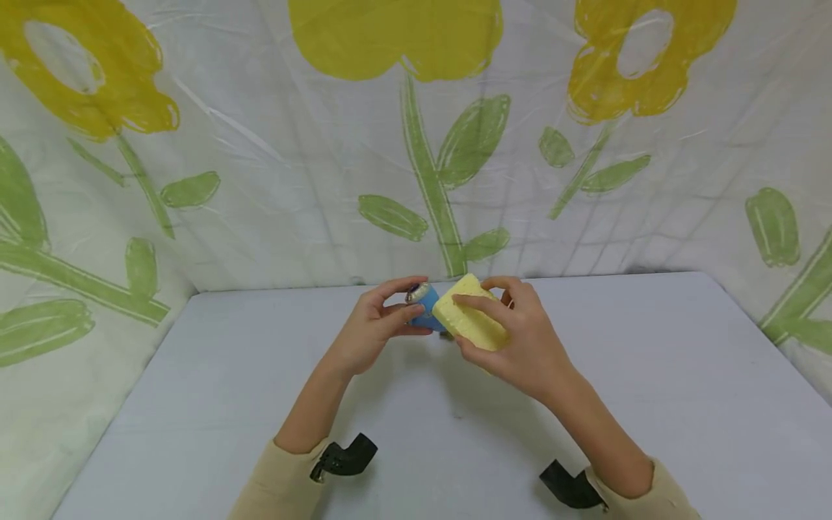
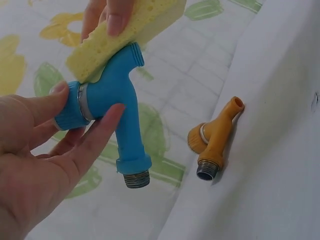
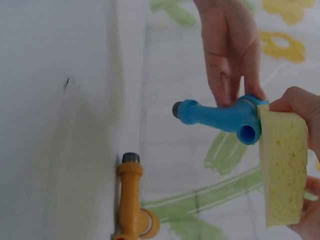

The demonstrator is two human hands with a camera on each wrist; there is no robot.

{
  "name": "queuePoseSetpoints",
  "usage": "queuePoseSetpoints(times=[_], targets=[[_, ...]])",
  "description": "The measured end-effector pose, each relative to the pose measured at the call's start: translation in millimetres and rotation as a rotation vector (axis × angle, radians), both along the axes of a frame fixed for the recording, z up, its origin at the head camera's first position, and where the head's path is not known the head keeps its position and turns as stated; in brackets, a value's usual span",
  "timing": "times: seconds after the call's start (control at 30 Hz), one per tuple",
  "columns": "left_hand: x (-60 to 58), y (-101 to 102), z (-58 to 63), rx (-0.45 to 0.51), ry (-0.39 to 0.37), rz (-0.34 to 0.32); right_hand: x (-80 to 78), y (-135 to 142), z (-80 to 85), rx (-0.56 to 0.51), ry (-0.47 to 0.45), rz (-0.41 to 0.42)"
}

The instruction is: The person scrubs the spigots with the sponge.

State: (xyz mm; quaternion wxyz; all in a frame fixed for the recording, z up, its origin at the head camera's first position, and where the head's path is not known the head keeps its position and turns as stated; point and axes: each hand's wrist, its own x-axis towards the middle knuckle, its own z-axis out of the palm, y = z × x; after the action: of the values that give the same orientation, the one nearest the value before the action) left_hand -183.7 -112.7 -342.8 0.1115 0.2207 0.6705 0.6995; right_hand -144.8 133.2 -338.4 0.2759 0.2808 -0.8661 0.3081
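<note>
Over the bench [image 1: 650,361], the left grip [image 1: 373,325] pinched the blue tap [image 2: 128,95], seemingly to brace it against the yellow sponge [image 1: 472,326] that the right grip [image 1: 526,339] clasped at three o'clock in the head view, while an orange tap [image 2: 218,135] lay free.

Ahead of you hangs a whitish, creased sheet [image 1: 292,180] that fills the backdrop and continues along both sides. Across its upper part you have three big yellow flowers [image 1: 396,32], the outer two with pale centres, above green stems [image 1: 429,173] and rounded leaves [image 1: 477,141]; more greenery is printed at either side. Before you lies a plain, pale bluish-white table [image 1: 650,375], its far edge near the sheet. The light is soft, leaving blurred shadows on the tabletop and a faint sheen on the folds.
</note>
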Motion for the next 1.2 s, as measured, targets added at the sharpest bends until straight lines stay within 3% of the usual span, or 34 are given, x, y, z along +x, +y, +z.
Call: queuePoseSetpoints(times=[0.2, 0.47, 0.73, 0.97, 1.2], targets=[[0.3, -0.8, 0.9, -0.106, 0.051, 0.068, 1.9, -2.2, 1.9, 0.016, 0.022, 0.04], [1.1, 1.9, 1.3, -0.091, 0.089, 0.074, 1.8, 1.6, 5.4, 0.033, -0.002, -0.021], [2.4, 6.4, 2.3, -0.056, 0.01, 0.093, 3.4, -0.9, 6.5, 0.087, 0.079, 0.024], [2.7, 8.1, 3.6, -0.059, -0.011, 0.134, 3.9, 1.4, 9.6, 0.109, 0.109, -0.014], [1.7, 8.0, 1.9, -0.038, -0.023, 0.167, 4.9, -0.7, 8.0, 0.12, 0.121, 0.032]])
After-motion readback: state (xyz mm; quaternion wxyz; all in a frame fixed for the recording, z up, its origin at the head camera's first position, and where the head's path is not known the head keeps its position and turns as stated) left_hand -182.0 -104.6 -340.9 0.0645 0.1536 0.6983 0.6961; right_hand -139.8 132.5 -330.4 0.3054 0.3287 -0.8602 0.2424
